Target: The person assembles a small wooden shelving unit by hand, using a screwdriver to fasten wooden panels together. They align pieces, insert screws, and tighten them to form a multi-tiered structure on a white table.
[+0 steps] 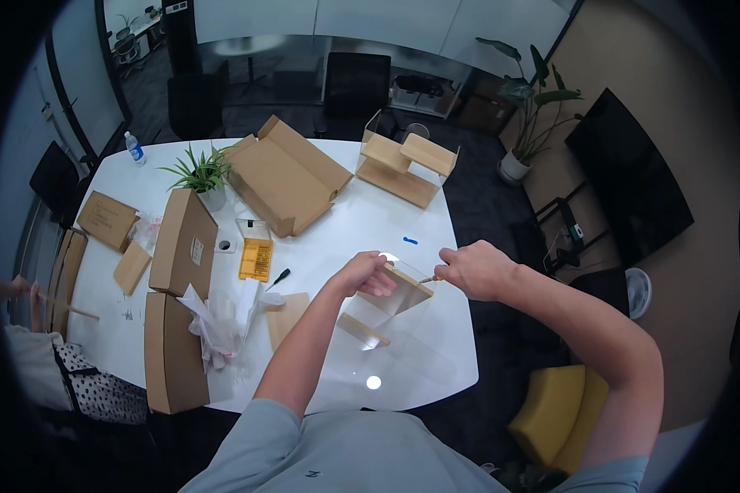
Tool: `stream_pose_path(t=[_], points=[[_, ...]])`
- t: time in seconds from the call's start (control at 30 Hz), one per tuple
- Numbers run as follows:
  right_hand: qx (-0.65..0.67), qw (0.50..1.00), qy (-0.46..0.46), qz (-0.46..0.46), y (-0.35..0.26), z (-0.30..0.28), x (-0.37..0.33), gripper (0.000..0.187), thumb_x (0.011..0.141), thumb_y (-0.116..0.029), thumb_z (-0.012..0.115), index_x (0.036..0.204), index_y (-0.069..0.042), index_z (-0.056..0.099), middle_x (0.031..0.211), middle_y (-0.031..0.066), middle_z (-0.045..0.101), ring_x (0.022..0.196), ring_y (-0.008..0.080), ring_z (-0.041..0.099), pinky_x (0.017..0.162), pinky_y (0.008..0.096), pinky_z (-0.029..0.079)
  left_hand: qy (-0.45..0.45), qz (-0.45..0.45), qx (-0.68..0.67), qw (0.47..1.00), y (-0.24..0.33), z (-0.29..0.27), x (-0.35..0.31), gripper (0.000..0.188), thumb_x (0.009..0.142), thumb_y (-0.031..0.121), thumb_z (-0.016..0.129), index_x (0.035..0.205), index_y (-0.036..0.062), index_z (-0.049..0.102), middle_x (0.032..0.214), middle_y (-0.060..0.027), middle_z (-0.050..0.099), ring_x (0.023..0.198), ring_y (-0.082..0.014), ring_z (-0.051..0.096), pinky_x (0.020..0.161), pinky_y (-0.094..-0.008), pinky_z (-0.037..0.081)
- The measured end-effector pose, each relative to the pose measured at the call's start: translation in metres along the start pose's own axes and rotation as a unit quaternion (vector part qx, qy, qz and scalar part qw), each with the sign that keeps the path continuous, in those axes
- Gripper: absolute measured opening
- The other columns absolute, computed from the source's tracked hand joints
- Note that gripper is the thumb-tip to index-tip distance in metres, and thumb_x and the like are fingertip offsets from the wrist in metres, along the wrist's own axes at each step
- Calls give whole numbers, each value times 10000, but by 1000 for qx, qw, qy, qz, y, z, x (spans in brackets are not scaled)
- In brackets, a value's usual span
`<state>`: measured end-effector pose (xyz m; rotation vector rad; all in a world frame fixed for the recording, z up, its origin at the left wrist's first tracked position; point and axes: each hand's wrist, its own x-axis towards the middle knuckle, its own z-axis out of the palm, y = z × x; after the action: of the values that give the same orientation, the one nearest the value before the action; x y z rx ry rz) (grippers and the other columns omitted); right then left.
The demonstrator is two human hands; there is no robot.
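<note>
Right hand (pixel 478 271) grips a slim tool (pixel 434 279) at the end of a wooden board (pixel 409 283) the left hand (pixel 367 274) holds.

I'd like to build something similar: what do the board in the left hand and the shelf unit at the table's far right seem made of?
Board: probably wood or laminate, matte, judging by its pale tan colour.
Shelf unit: similar matte tan boards; its clear side panels look glossy, perhaps acrylic, being see-through with bright edges, though glass is possible.
</note>
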<state>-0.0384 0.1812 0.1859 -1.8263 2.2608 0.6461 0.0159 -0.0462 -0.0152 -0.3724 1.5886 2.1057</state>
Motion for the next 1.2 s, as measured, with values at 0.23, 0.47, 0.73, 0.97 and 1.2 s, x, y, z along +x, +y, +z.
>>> stream_pose_path(t=[0.23,0.47,0.73,0.97,1.2], points=[[263,916,-102,284,1,-16,17,172,900,-112,699,1015,-13,779,981,169,767,947,314,739,820,394,591,7,1,2,1000,-3,1,3,400,1125,308,368,1363,43,550,1024,-245,752,782,-267,785,572,-268,635],[245,923,-126,270,15,-9,22,196,910,-181,733,1004,-16,782,984,183,768,928,324,745,809,406,590,-10,5,-14,1000,-2,-1,5,374,1088,303,408,1323,59,566,1017,-239,753,772,-264,784,578,-271,640],[-93,996,13,-10,-1,-2,7,185,950,-170,680,1111,-97,736,946,113,729,877,243,751,691,388,586,-7,11,-16,1000,-3,-1,0,353,1090,309,400,1285,69,571,1008,-232,754,769,-254,781,582,-274,637],[112,960,-134,218,-14,-19,21,160,913,-129,708,1017,-21,764,904,159,749,895,278,753,728,389,600,16,16,-13,1000,-7,-5,6,341,1091,306,403,1249,56,572,1013,-239,754,758,-260,780,568,-271,632],[238,914,-131,300,1,-10,20,256,929,-215,746,1049,9,776,918,173,769,894,302,747,767,403,591,-4,18,-1,1000,-4,0,1,399,1112,317,388,1333,33,559,1007,-237,756,760,-264,781,558,-265,629]])
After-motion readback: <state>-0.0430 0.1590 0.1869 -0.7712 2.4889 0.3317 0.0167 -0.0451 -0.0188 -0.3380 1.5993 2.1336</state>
